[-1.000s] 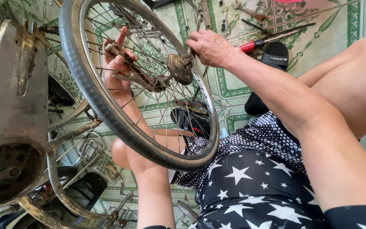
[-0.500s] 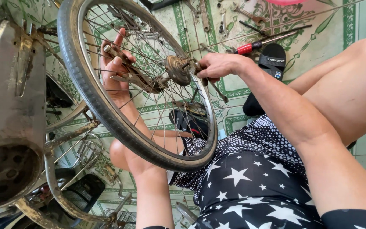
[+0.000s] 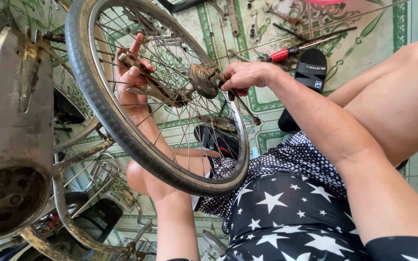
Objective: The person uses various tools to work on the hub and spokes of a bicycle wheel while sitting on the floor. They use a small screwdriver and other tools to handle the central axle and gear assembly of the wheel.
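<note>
A bicycle wheel (image 3: 122, 130) with a worn grey tyre and rusty spokes stands in front of me. My left hand (image 3: 131, 79) reaches behind the spokes and grips a rusty wrench (image 3: 151, 87) that runs toward the hub. My right hand (image 3: 245, 77) is on the near side, fingers closed at the axle end of the rusty hub (image 3: 204, 79). What the fingers pinch there is hidden.
A rusty bicycle frame and mudguard (image 3: 10, 125) fill the left. On the patterned green floor tiles lie a red-handled screwdriver (image 3: 286, 53), several wrenches (image 3: 233, 19), and a black sandal (image 3: 308, 72). My bare knee (image 3: 402, 96) is at right, over star-print shorts.
My right hand slid from the upper right of the hub down onto its axle end. The left hand kept its grip on the wrench behind the spokes.
</note>
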